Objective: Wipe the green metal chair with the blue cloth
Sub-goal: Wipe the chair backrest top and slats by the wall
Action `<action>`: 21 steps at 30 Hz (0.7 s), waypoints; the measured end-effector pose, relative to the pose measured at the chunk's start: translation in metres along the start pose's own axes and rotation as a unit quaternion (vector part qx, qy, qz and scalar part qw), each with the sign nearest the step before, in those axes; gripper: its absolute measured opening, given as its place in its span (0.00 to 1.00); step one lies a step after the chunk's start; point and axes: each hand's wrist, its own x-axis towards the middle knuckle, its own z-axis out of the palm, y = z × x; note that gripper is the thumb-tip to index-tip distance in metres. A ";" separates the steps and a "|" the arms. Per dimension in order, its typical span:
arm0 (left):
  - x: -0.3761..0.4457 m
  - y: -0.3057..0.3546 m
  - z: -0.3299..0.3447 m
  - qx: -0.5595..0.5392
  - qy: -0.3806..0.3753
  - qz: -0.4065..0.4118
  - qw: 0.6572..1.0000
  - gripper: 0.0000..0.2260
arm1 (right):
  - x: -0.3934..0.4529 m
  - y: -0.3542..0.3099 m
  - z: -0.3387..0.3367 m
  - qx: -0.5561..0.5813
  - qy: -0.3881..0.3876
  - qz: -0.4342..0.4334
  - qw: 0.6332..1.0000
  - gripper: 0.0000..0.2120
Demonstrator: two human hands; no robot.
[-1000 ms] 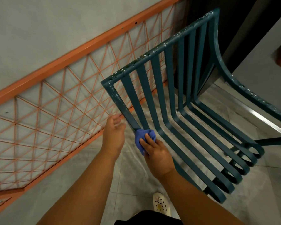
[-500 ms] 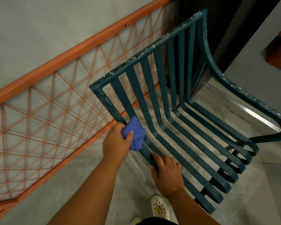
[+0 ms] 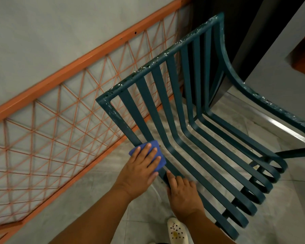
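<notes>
The green metal chair point(image 3: 187, 110) fills the middle and right of the view, its slatted back rising toward the wall and its slats curling down at the seat's front. The paint on its top rail is chipped. My left hand point(image 3: 139, 170) lies flat on the blue cloth point(image 3: 158, 162), pressing it against the near side rail where back meets seat. My right hand point(image 3: 180, 192) grips the same rail just below the cloth, with its fingers wrapped round the metal.
An orange metal railing point(image 3: 63, 110) with thin crossed wires runs diagonally along the grey wall on the left, close behind the chair. The floor point(image 3: 134, 222) is grey tile. A white perforated shoe point(image 3: 177, 232) shows at the bottom edge. A dark doorway stands at top right.
The cloth passed from my right hand to my left. My right hand slid down and took hold of the side rail. My left hand now spreads flat over the cloth on the rail.
</notes>
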 end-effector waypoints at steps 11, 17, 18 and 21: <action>0.014 -0.035 -0.013 0.043 0.007 0.015 0.999 0.30 | 0.001 0.000 -0.006 0.055 -0.045 0.008 0.997 0.28; 0.016 -0.055 -0.025 0.068 -0.002 0.034 0.997 0.29 | 0.004 -0.002 -0.010 0.015 -0.061 -0.013 0.998 0.38; 0.017 -0.056 -0.027 0.073 0.005 0.013 0.997 0.27 | 0.005 -0.005 -0.012 0.033 -0.054 -0.002 0.998 0.35; 0.017 -0.050 -0.023 0.093 0.031 -0.007 0.995 0.20 | 0.015 -0.014 -0.007 0.080 0.017 -0.018 0.996 0.32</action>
